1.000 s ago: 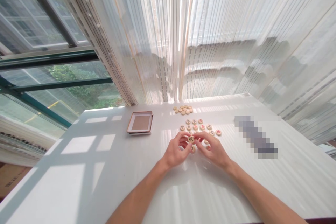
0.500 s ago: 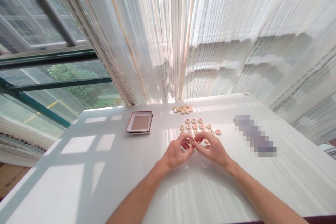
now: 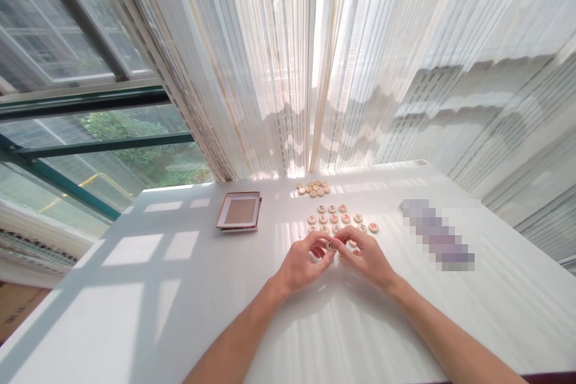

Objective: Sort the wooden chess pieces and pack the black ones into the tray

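- Sitting between the fingertips of the left hand [image 3: 302, 263] and right hand [image 3: 366, 255], a round game piece [image 3: 331, 246] shows a dark character; I can't tell whether it touches the worktop [image 3: 288, 348].
- It looks light, stiff and hard to break, perhaps slightly slick; the rim seems the best place to pinch.
- Both grasp it lightly: left thumb low, forefinger arched above; right thumb and forefinger closing from the right. The forearms slant inward.
- Just beyond lie lettered pieces [image 3: 334, 219], red and dark, some partly hidden.
- Farther off, plain pieces [image 3: 314, 193] cluster; leftward sits an open box [image 3: 239, 211].
- Striped curtains [image 3: 279, 72] hang behind.
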### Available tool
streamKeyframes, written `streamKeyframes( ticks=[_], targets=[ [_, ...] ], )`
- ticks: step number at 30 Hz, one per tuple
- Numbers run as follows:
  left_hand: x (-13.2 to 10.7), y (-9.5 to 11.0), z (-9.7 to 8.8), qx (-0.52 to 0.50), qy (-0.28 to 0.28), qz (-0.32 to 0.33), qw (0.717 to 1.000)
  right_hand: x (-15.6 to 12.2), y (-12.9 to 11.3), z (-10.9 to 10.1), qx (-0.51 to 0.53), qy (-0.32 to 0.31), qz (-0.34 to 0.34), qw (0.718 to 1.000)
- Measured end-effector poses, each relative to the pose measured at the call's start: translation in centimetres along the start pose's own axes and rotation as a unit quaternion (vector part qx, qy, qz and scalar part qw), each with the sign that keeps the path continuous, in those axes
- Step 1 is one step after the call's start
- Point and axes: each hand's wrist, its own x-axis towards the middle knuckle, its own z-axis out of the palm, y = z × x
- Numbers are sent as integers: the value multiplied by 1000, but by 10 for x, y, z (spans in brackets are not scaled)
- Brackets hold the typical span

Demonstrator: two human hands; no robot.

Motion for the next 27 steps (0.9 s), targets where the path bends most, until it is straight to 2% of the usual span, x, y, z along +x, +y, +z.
streamKeyframes(
  ticks=[7, 11, 15, 19, 27],
  targets=[
    [3, -4, -3, -32, 9, -22, 999, 2, 3, 2, 13, 2, 7, 1000],
    [3, -4, -3, -67, 18, -28, 997, 2, 4, 2, 10, -10, -14, 1000],
    [4, -3, -4, -87, 19, -24, 996, 1, 3, 3, 2, -13, -36, 999],
    [5, -2, -4, -83, 13, -17, 996, 0, 4, 3, -6, -12, -15, 1000],
    [6, -6, -4, -95, 12, -2, 995, -1, 5, 3, -8, -8, -20, 1000]
  ],
)
